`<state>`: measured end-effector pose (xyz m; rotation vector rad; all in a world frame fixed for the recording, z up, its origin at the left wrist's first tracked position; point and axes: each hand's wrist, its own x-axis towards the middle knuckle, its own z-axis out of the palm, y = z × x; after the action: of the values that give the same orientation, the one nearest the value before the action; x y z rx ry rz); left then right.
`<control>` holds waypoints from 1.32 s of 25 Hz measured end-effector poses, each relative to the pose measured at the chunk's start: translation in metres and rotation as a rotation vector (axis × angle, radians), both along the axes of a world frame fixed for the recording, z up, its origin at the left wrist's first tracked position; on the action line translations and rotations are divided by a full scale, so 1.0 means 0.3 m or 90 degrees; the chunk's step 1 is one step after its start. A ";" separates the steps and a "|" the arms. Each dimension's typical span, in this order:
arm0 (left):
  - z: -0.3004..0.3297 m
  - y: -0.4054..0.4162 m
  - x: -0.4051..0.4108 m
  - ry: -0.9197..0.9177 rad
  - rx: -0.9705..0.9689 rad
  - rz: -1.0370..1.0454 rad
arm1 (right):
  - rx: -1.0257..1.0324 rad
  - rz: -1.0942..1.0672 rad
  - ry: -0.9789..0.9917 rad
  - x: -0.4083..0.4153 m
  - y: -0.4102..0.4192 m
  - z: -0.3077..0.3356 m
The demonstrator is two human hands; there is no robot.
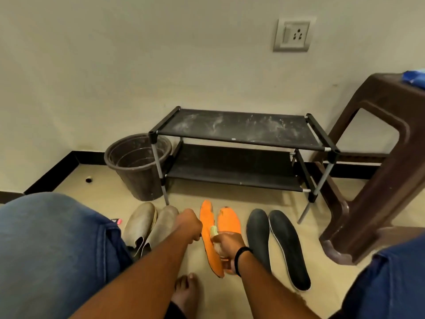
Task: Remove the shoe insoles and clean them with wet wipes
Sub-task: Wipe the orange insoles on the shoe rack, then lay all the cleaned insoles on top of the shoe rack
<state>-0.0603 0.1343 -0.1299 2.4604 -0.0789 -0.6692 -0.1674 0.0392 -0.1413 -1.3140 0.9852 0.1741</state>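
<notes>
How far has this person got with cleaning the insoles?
Removal looks done: two orange insoles and two dark insoles lie out on the floor, beside the tan shoes. In hand: the left hand holds one orange insole tilted up while the right hand rubs it with a pale wipe. Left: probably the other orange insole and the dark pair; whether those are already wiped I cannot tell.

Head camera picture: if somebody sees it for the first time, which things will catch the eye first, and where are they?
The two orange insoles on the floor at centre stand out; the left hand holds the tilted one while the right hand presses a wet wipe on it. Right of them lie two dark insoles, left a pair of beige shoes. Behind stands a dusty black shoe rack.
</notes>
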 end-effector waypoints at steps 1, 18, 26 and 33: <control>-0.055 0.015 0.002 0.002 0.011 0.020 | 0.009 0.042 0.028 -0.012 0.000 -0.032; -0.397 -0.001 0.116 0.055 -0.045 0.308 | 0.077 0.044 0.090 0.084 -0.021 -0.294; -0.445 0.006 0.071 0.105 0.012 0.226 | -0.073 0.066 0.099 0.137 0.000 -0.381; -0.408 -0.015 0.036 0.053 0.052 0.245 | -0.292 0.123 0.108 0.125 0.003 -0.398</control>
<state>-0.0497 0.1297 -0.2522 2.4219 0.4506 -0.6111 -0.1298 0.0401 -0.2608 -1.8405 1.0798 0.2171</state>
